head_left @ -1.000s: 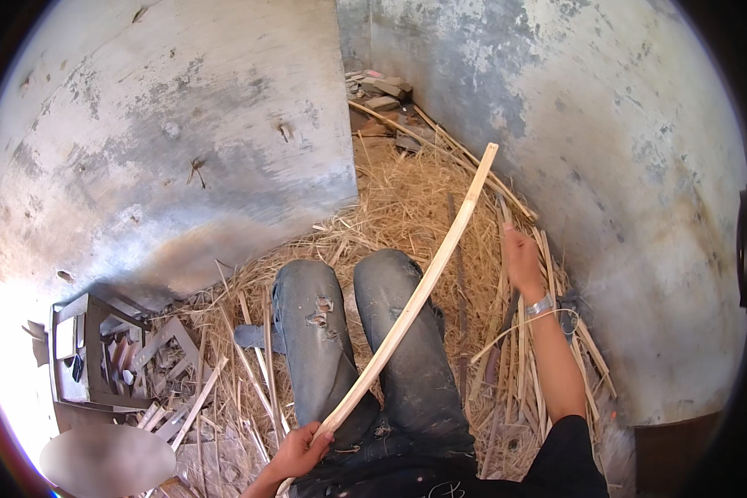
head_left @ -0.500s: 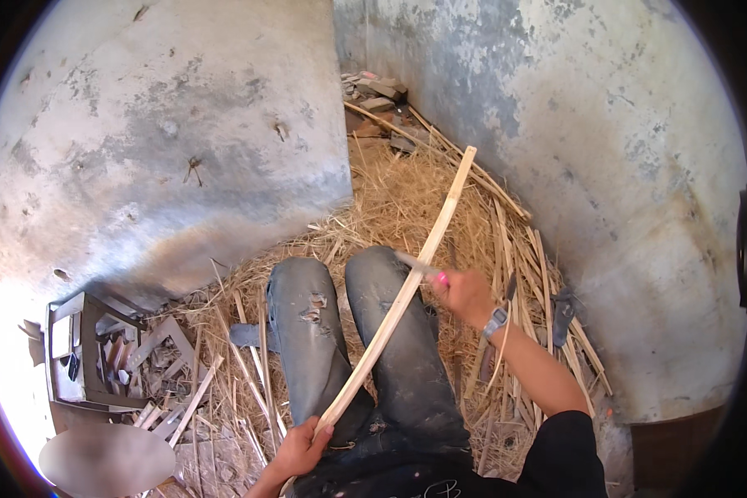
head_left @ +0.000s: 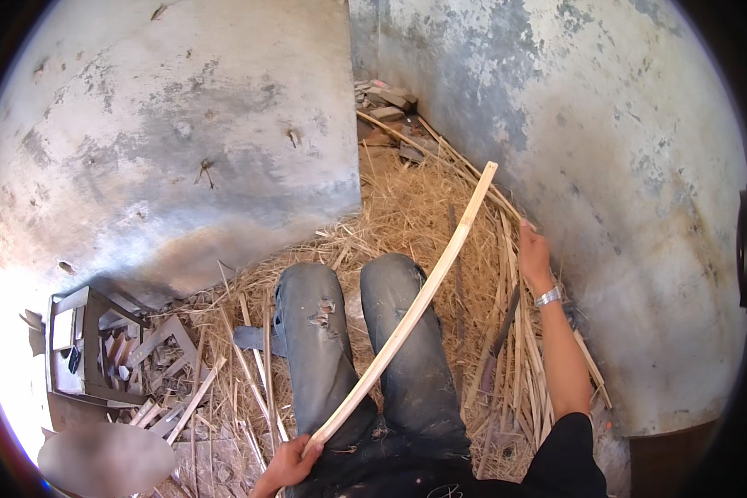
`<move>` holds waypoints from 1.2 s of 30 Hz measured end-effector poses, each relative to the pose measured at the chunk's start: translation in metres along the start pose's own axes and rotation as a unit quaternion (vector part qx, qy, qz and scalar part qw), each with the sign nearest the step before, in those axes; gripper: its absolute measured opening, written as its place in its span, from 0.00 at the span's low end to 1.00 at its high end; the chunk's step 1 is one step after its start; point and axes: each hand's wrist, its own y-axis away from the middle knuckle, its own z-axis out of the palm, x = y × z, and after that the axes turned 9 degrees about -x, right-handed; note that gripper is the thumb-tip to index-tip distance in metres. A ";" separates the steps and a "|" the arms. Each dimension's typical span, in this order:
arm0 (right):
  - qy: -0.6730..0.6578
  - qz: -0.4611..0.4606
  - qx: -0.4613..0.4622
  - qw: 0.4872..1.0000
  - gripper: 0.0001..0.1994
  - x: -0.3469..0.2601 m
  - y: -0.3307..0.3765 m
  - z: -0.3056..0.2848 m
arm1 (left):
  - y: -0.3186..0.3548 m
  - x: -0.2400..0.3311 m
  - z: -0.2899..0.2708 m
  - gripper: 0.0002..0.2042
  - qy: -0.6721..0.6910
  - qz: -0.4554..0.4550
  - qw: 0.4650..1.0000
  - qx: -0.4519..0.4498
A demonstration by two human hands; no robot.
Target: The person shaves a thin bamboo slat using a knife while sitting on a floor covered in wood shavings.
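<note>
A long pale bamboo strip (head_left: 407, 322) slants across my thighs, its far end raised toward the right wall. My left hand (head_left: 289, 461) is closed around its near end, close to my waist. Well to the right of the strip and apart from it, my right hand (head_left: 534, 256) is raised beside the wall with its fingers curled. What it holds, if anything, is hidden; no knife blade shows there. Left of my right forearm, a dark blade-like tool (head_left: 505, 325) with a purplish handle lies on the pile of strips.
Several split strips (head_left: 523, 373) lie along the right wall (head_left: 639, 207). Straw and shavings (head_left: 407, 199) cover the floor before my knees (head_left: 390, 282). Bricks (head_left: 388, 100) are heaped in the far corner. A wooden frame (head_left: 91, 349) with scraps stands at left, below a pale wall panel (head_left: 224, 124).
My right hand has left the strip, where it held a knife against it, and moved right toward the wall. The strip's far end has shifted slightly right; my left hand keeps its hold.
</note>
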 end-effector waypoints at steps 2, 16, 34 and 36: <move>0.007 -0.041 -0.040 0.998 0.36 -0.045 0.032 0.008 | -0.006 -0.005 0.002 0.18 0.091 -0.027 0.995 -0.037; 0.199 -0.125 -0.195 0.952 0.36 -0.087 0.075 0.031 | -0.020 0.020 -0.025 0.20 0.483 -0.168 0.825 -0.239; 0.215 -0.111 -0.250 0.938 0.36 -0.105 0.041 0.018 | -0.018 0.027 -0.018 0.20 0.417 -0.143 0.879 -0.183; 0.211 -0.217 -0.301 0.904 0.36 -0.145 0.115 0.034 | -0.012 0.038 -0.005 0.17 0.231 -0.103 0.965 -0.072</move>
